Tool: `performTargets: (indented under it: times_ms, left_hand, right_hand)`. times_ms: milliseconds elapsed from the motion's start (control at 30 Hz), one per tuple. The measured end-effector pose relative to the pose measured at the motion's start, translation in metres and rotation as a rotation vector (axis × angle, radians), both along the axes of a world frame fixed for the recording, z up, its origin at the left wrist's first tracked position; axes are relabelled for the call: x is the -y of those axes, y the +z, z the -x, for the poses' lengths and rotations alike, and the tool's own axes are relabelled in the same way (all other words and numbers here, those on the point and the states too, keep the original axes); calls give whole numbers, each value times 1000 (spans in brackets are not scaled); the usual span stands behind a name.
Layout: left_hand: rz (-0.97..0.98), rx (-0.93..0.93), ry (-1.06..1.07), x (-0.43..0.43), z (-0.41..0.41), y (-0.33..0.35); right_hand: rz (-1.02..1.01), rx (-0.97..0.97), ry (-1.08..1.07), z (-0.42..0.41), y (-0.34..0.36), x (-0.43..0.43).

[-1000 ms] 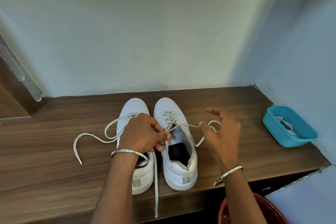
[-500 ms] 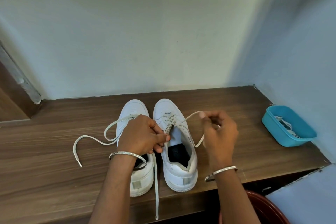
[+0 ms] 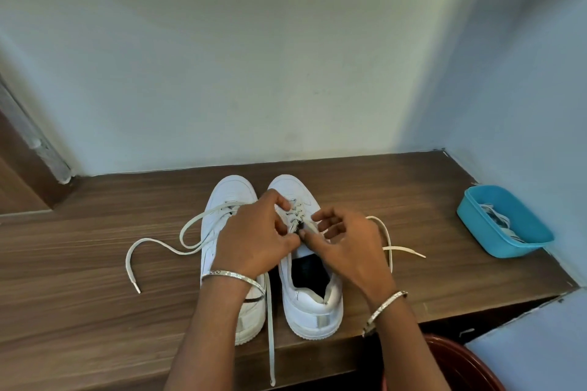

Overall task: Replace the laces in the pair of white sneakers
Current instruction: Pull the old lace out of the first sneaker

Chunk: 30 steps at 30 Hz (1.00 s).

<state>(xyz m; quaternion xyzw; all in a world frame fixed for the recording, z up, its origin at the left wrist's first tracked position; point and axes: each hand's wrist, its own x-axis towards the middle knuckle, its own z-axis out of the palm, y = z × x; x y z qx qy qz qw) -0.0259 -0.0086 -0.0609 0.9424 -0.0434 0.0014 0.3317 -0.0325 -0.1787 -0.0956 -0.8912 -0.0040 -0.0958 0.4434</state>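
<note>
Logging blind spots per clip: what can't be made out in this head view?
Head view only:
Left sneaker eyelets: covered by left hand.
Which right sneaker eyelet the lace tip is at: hidden by right hand fingertips.
Blue tub contents: too small, wall hides part.
Red basin: cut off by bottom edge.

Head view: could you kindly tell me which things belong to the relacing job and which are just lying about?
Job: left sneaker, left lace, right sneaker, right lace, left hand, right hand, probably the tub of laces.
Lying about: red basin, at the bottom edge.
</note>
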Motion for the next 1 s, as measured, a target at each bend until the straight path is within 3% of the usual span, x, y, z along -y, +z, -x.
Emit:
performTargets:
  times_ms: [133, 367, 533, 700, 833, 900, 1000]
  left_hand:
    - [-176, 192, 33, 18, 0, -7]
    - [-190, 303, 210, 36, 1, -20]
    - [56, 301, 302, 38, -1, -30]
    - [627, 118, 427, 29, -14, -32]
    - [943, 4, 429, 24, -18, -24]
    - [978, 25, 421, 14, -20, -19]
    - [730, 212, 362, -1, -18, -17]
  right_hand:
    - [106, 75, -17, -1, -2, -3]
    - [94, 104, -75, 1, -4, -4]
    - [-16, 110, -128, -1, -7, -2]
    - [-143, 15, -177, -1, -3, -2]
    - [-204, -67, -168, 2, 0, -2]
    - [-212, -72, -168, 2, 1, -1]
    - [-197, -83, -168, 1, 1, -2]
